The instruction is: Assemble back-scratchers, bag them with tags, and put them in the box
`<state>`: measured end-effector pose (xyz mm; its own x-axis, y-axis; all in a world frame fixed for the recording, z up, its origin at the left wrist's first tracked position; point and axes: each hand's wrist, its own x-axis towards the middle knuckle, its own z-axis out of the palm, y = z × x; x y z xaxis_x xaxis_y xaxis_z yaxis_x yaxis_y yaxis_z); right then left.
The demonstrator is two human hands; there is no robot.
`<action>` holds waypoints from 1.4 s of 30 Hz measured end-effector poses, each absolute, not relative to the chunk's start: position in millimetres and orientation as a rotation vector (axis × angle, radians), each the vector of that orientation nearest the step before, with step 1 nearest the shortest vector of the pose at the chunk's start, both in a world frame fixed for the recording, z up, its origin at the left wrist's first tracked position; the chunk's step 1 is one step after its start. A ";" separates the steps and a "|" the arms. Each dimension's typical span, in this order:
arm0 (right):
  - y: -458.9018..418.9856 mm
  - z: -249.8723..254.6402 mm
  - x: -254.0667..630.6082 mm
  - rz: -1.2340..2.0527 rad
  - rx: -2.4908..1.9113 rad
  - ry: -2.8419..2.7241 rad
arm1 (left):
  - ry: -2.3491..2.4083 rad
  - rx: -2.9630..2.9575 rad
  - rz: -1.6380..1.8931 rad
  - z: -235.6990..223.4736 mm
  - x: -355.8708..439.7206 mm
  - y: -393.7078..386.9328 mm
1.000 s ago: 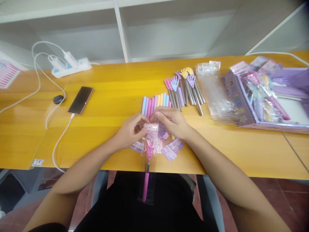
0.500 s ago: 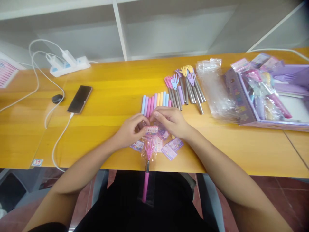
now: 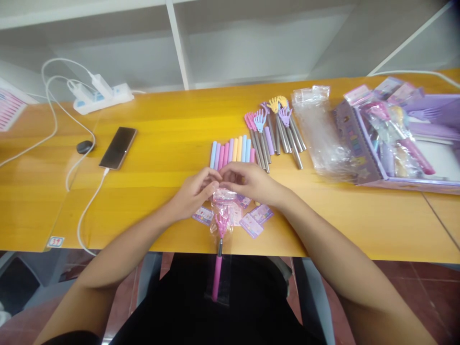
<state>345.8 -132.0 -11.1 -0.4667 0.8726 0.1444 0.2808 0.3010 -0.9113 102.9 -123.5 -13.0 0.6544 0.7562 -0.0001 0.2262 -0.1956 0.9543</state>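
Observation:
My left hand (image 3: 197,190) and my right hand (image 3: 249,182) meet at the top of a clear plastic bag (image 3: 225,268), fingertips pinched along its upper edge. Inside the bag lies a pink back scratcher (image 3: 217,273) with a hand-shaped head and a metal stem; its handle hangs past the table edge over my lap. A printed card (image 3: 224,195) shows through the bag's top, just below my fingers. Several more cards (image 3: 251,225) lie on the table around the bag. Beyond my hands is a row of pastel handle sleeves (image 3: 235,149), partly hidden by my right hand.
Several back scratchers without sleeves (image 3: 283,127) lie behind, beside a stack of clear bags (image 3: 321,139). A purple box (image 3: 373,167) with packed scratchers stands at right. At left are a phone (image 3: 118,147), a black disc (image 3: 85,147) and a power strip (image 3: 104,98) with white cables.
My fingers have shifted along the bag's top edge. The left fingers have straightened, and my right thumb has come down to the bag. The bagged scratcher stays in place.

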 end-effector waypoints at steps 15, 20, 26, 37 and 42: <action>-130.4 -12.2 350.3 1.295 -1.015 -2.083 | 0.837 1.822 0.544 -11.8 108.4 -125.3; -132.3 -14.1 350.6 1.279 -0.970 -2.133 | 0.816 1.794 0.509 -11.4 108.4 -125.5; -134.5 -11.3 350.5 1.359 -0.998 -2.133 | 0.797 1.764 0.505 -12.1 107.4 -126.0; -133.2 -12.0 352.8 1.637 -0.959 -1.933 | 0.626 1.608 0.365 -10.6 99.9 -124.2; -132.8 -4.2 356.5 2.110 -0.898 -1.707 | 0.611 1.423 0.571 -8.3 99.1 -118.0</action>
<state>356.5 -132.8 -4.2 -0.7665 0.5742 -0.2878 0.1615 -0.2614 -0.9516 99.1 -118.0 -8.3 0.7225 0.6898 -0.0469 -0.0001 0.0680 0.9977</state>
